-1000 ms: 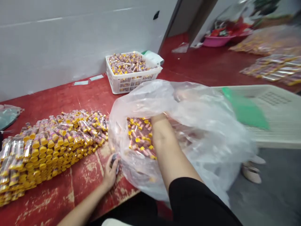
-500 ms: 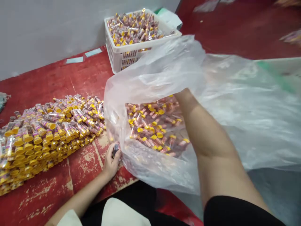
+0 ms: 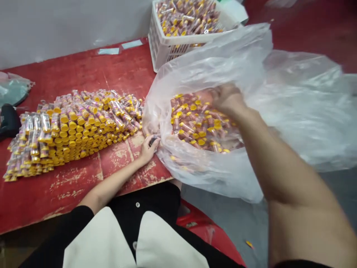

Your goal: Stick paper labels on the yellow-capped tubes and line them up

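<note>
A large clear plastic bag (image 3: 212, 171) lies open on its side, its mouth facing me, with many small yellow-capped tubes (image 3: 195, 123) inside. At the left edge of the mouth, my left hand (image 3: 149, 149) is closed on a small dark object and touches the bag's rim. My right hand (image 3: 227, 97) reaches into the bag's mouth above the tubes; it is blurred and its fingers are hidden. To the left, a stacked pile of yellow-capped tubes (image 3: 80, 123) rests on the red table (image 3: 92, 178).
Behind the bag stands a white crate (image 3: 156, 48) full of tubes. Two pale strips (image 3: 108, 51) lie near the wall. At the far left are a teal bag (image 3: 13, 89) and a black object (image 3: 9, 121). A red stool (image 3: 212, 234) is below.
My right hand has drawn back partly out of the bag and now shows at its mouth. The view has shifted, so more of the pile's left end shows. My left hand keeps its place beside the rim.
</note>
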Tool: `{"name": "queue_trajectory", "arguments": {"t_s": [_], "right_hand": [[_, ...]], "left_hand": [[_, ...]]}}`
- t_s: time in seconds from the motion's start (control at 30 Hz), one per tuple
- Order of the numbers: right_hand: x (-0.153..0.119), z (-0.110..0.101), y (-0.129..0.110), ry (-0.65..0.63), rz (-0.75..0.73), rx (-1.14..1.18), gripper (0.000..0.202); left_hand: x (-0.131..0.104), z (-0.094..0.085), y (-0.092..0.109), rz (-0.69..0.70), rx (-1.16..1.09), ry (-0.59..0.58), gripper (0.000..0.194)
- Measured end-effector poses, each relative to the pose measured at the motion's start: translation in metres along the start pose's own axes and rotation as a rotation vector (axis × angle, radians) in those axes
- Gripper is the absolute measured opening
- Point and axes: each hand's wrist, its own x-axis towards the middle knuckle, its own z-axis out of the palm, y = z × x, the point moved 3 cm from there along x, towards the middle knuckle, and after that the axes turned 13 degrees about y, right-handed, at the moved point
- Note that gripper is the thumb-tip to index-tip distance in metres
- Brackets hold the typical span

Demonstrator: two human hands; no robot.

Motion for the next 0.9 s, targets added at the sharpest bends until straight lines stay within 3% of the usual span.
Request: {"name": "queue_trajectory", "arguments": {"t_s": [0.07, 0.17, 0.27, 0.37, 0.5, 0.67, 0.9], "right_hand": [[-0.049, -0.005, -0.022, -0.042, -0.085, 0.128, 0.034], [-0.145, -0.015, -0.065, -0.079, -0.151, 0.521, 0.030], [-0.228, -0.009, -0.110, -0.191, 0.042, 0.841, 0.026], [-0.277, 0.012, -0.150, -0.328, 0.211, 1.027, 0.040], [-0.308, 0.035, -0.176, -0.303, 0.293, 0.964, 0.069], [-0.331, 0.041, -0.178, -0.494, 0.214, 1.087, 0.058], [-0.332, 0.023, -0.165, -0.392, 0.010, 0.800, 0.052]], "left_hand": [[-0.011, -0.013, 0.001, -0.112, -0.074, 0.015, 0.031], [-0.037, -0.045, 0.009, -0.294, -0.181, 0.027, 0.042], [-0.066, -0.075, 0.025, -0.487, -0.360, 0.013, 0.038], [-0.093, -0.094, 0.042, -0.537, -0.443, 0.012, 0.039], [-0.122, -0.106, 0.053, -0.446, -0.444, 0.028, 0.035], [-0.138, -0.121, 0.049, -0.318, -0.326, 0.099, 0.023], [-0.141, -0.125, 0.029, -0.324, -0.252, 0.135, 0.027]]}}
